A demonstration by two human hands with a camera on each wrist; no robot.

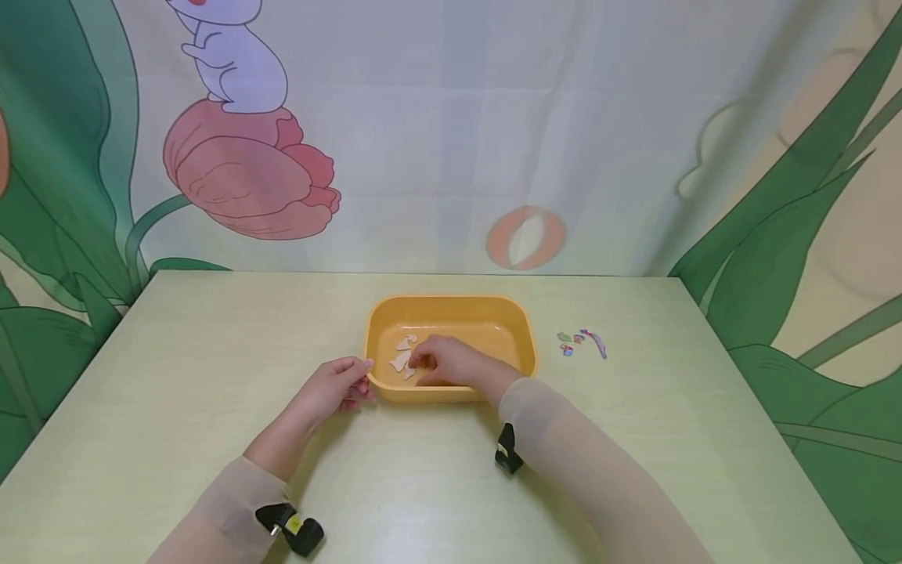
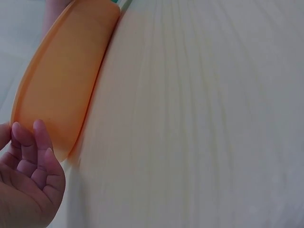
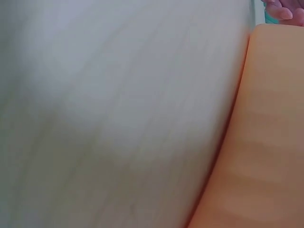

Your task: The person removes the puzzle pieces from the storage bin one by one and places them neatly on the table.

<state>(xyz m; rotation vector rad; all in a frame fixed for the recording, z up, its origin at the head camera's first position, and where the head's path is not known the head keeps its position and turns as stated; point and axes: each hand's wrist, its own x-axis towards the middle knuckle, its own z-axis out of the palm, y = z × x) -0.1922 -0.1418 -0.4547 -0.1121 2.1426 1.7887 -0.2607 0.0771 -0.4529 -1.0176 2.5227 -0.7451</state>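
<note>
A yellow-orange plastic tray (image 1: 517,345) lies on the table. At its near left corner my left hand (image 1: 341,384) grips the rim between thumb and fingers; the left wrist view shows those fingers (image 2: 42,137) against the tray's outer wall. My right hand (image 1: 451,362) reaches over the near wall into the tray, its fingers bent downward beside several small, flat, pale cut-out pieces (image 1: 400,361). Whether a piece is between its fingertips is hidden. In the right wrist view only the tray's outer side (image 3: 270,128) and part of the left hand (image 3: 285,12) show.
Right of the tray, several small colourful flat pieces (image 1: 595,343) lie on the pale wood-grain table (image 1: 437,478). A printed curtain (image 1: 395,157) hangs behind the table's far edge. A black wrist mount (image 1: 290,529) is on the left sleeve, another (image 1: 508,450) on the right.
</note>
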